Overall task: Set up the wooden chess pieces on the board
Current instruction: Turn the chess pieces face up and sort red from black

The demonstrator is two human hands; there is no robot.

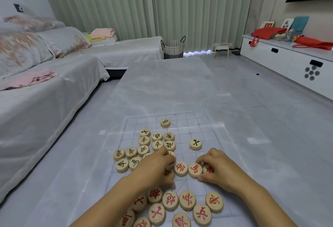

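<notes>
Crowding is the hazard: the wooden chess pieces sit bunched mid-frame and lower centre on the board. The right hand pinches a red piece just beside its neighbour. The left hand curls over the cluster, grip unclear, so either could knock discs askew.

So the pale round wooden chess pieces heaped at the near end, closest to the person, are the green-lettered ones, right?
Not quite: those pale round wooden chess pieces heaped at the near end, closest to the person, are red-lettered. The head view shows it. The green-lettered pieces sit farther out on the clear gridded board.
</notes>
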